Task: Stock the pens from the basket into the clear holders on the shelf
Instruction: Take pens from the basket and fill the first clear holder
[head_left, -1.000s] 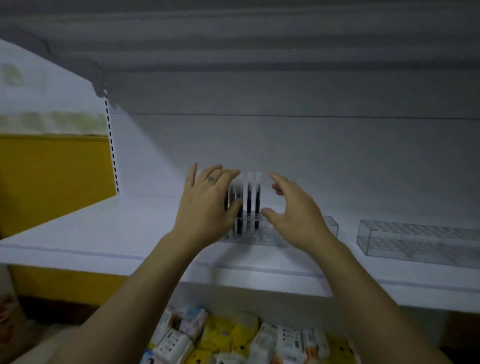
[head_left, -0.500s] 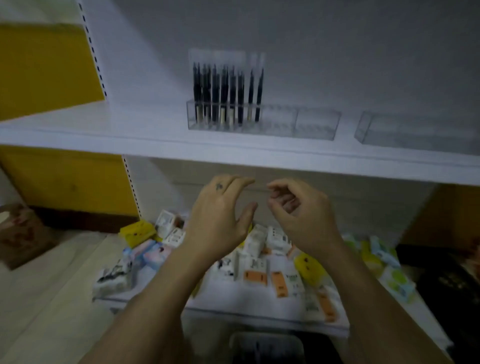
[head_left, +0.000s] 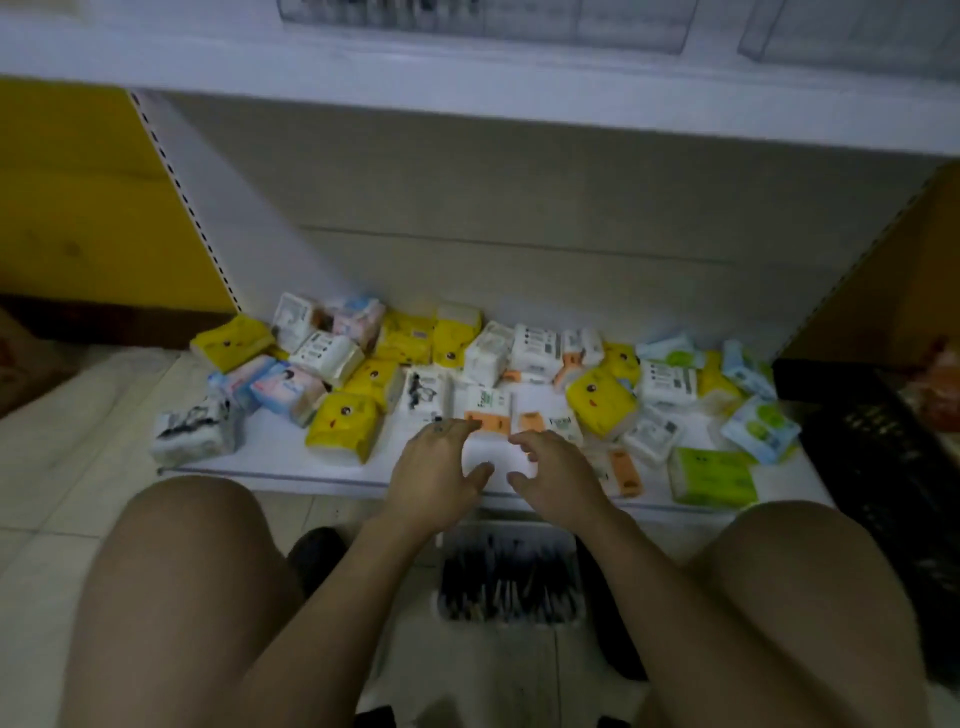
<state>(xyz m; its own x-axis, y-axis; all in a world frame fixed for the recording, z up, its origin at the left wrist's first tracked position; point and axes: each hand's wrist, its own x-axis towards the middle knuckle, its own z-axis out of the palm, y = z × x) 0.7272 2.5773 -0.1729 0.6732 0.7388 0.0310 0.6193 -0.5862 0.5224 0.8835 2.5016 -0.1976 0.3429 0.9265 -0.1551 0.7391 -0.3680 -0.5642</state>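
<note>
Head view: left hand (head_left: 434, 470) and right hand (head_left: 558, 470) side by side, both empty, fingers loose and slightly spread, hovering above the basket (head_left: 506, 623) on the floor between the knees. Pens (head_left: 509, 582) lie in a dark heap inside it. Holders (head_left: 483, 21) sit on the shelf (head_left: 467, 78) at top edge, blurred. Tissue packs (head_left: 343, 421) litter the lower shelf; black crate (head_left: 883, 441) at right.

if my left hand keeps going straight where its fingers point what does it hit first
Most likely the white tissue pack with the orange band, just beyond the left hand, on the lower white shelf. Depth is unclear; it may pass above.
</note>
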